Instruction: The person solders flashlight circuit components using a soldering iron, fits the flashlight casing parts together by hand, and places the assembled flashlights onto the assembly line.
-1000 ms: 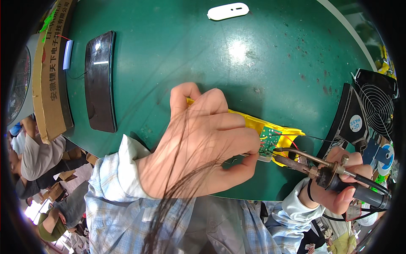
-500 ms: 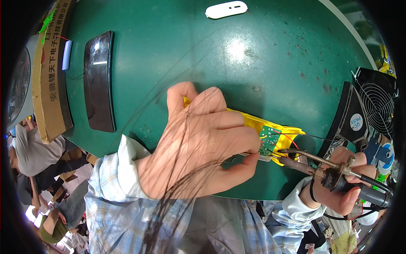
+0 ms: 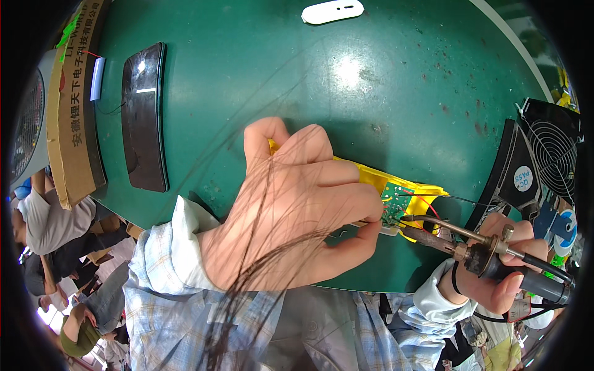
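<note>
My left hand [image 3: 297, 204] is closed over a yellow plastic casing [image 3: 428, 189], covering much of it. Its thumb and index finger pinch together at the edge of a small green circuit board [image 3: 396, 199] inside the casing; whether a wire is between them is hidden. Thin red and black wires run from the board. In my right hand [image 3: 495, 272] is a soldering iron [image 3: 479, 258] with a thin metal feed tube [image 3: 442, 224] clamped along it. Iron and tube point left, their ends at the board's near right edge; exact contact is too small to tell.
On the green table [image 3: 247, 80] lie a dark phone [image 3: 143, 117] at left and a white oval part [image 3: 333, 12] at the far edge. A cardboard box [image 3: 77, 111] borders the left, beside a small lilac cylinder [image 3: 97, 79]. A black fan [image 3: 550, 148] stands at right. Other people sit beyond the left edge.
The soldering iron and its feed tube have shifted slightly left and up, closer over the circuit board. My left hand keeps its hold on the casing, almost unmoved.
</note>
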`<control>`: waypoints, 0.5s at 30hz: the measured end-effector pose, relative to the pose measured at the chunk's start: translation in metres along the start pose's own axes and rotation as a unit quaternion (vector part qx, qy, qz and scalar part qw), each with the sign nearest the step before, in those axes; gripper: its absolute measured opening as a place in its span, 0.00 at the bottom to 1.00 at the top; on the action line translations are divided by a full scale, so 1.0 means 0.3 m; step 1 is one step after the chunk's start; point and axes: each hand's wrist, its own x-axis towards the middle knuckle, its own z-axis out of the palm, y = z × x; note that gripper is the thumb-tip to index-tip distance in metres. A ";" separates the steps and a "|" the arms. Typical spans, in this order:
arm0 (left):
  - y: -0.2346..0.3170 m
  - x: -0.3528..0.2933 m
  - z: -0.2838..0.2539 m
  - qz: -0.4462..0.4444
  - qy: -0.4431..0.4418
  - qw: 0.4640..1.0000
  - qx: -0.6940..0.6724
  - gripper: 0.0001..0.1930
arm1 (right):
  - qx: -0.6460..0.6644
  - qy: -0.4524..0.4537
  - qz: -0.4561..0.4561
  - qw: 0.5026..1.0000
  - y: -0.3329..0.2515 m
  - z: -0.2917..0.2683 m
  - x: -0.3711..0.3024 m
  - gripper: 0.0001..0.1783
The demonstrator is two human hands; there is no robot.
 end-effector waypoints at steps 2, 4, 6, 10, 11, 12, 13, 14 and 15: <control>-0.001 0.002 0.003 -0.002 -0.004 1.000 0.000 0.07 | 0.002 -0.005 0.011 1.000 -0.003 0.000 -0.001 0.14; -0.005 0.003 0.008 0.005 0.005 1.000 -0.007 0.08 | 0.003 -0.009 0.022 1.000 -0.003 -0.002 -0.002 0.14; -0.007 0.001 0.007 0.006 0.003 1.000 -0.005 0.08 | -0.001 0.005 0.010 1.000 0.004 -0.005 -0.006 0.13; -0.003 -0.003 0.000 0.002 -0.009 1.000 0.005 0.08 | 0.010 -0.023 0.047 0.999 -0.002 -0.015 -0.005 0.13; -0.003 -0.003 0.001 0.003 -0.009 1.000 0.005 0.08 | -0.001 -0.020 0.044 0.999 -0.001 -0.016 -0.006 0.13; -0.004 -0.003 0.006 0.007 0.000 1.000 -0.001 0.08 | -0.013 -0.016 0.041 0.999 0.000 -0.018 -0.006 0.13; -0.005 -0.001 0.010 0.011 0.010 1.000 -0.006 0.07 | -0.015 -0.015 0.040 0.999 -0.001 -0.014 -0.005 0.13; -0.004 0.001 0.011 0.012 0.009 1.000 -0.008 0.07 | -0.035 -0.008 0.033 0.999 -0.001 -0.005 -0.004 0.13; -0.005 -0.001 0.009 0.010 0.009 1.000 -0.009 0.07 | -0.053 -0.003 0.028 0.998 0.000 0.002 -0.003 0.13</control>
